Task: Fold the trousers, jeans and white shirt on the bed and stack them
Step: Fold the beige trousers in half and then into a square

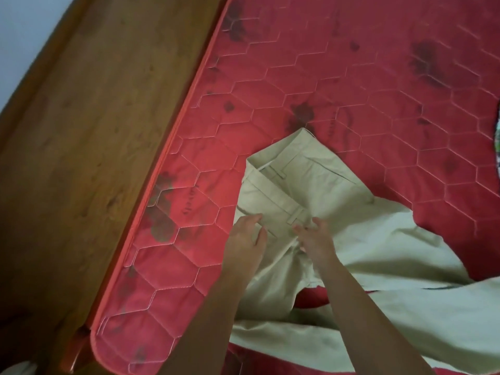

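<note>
Touching creased beige trousers [311, 180]; hands [244, 236] [315, 239]

The trousers [324, 185] are showing plain pale khaki. The mattress [351, 63] is showing red, with white hexagon stitching, dark flower prints and orange-red piping along its left edge. The bed frame [94, 131], left, is showing grained brown wood.

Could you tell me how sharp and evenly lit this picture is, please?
Head view: soft throughout, left hand and right hand slightly motion-blurred over the trousers; even light on the mattress, no glare; wooden bed frame darkens lower left.
</note>
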A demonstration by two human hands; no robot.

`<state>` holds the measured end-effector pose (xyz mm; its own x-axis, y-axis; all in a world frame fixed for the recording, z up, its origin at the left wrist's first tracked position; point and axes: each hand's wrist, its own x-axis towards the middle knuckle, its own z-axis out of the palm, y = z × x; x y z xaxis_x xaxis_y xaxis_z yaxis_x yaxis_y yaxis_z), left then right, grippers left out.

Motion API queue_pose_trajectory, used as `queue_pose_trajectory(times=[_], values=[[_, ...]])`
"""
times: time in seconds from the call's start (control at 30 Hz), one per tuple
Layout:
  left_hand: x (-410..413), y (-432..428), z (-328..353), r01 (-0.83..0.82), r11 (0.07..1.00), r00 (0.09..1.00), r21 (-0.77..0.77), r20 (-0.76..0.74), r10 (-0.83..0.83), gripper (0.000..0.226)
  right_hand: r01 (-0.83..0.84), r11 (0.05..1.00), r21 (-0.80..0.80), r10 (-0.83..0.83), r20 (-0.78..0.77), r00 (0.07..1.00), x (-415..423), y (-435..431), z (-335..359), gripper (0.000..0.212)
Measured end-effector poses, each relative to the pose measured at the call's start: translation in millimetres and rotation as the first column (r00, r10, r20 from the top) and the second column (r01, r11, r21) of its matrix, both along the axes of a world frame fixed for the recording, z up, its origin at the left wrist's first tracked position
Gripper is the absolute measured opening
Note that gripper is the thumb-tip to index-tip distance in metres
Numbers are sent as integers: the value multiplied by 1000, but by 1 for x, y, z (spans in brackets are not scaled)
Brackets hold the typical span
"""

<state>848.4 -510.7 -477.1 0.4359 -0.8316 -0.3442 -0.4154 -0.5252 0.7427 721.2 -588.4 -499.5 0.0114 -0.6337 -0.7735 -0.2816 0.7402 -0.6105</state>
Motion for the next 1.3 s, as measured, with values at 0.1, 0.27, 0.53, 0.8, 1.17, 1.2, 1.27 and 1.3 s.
queue_pose_trajectory(times=[0.1, 0.27, 0.53, 0.8, 1.17, 1.2, 1.27, 1.3], values=[[6, -6, -3, -30, 999, 999, -12, -34, 29, 31, 116, 993, -10, -114, 95, 989, 15, -5, -6, 46], [23, -9, 4, -160, 987, 979, -30, -132, 154, 40, -79, 991, -108, 120, 458, 881, 56, -21, 19, 36], [70, -21, 13, -500, 865, 851, -25, -199, 486, 53, -448, 894, -7, 357, 616, 703, 102, -22, 9, 45], [99, -37, 1, -576, 817, 817, -15, -55, 574, 38, -477, 764, -435, 478, -116, 871, 80, -93, -22, 17], [95, -43, -7, -550, 835, 835, -24, 4, 550, 17, -579, 682, -446, 328, -522, 787, 52, -199, -67, 60], [95, -43, -7, -547, 837, 837, -21, 9, 547, 15, -576, 692, -435, 323, -527, 786, 52, -198, -64, 58], [94, -43, -3, -534, 845, 845, -14, 8, 534, 9, -552, 715, -430, 316, -505, 803, 49, -193, -54, 48], [92, -43, 0, -524, 852, 852, -13, 1, 524, 8, -535, 729, -426, 317, -483, 816, 47, -189, -47, 41]])
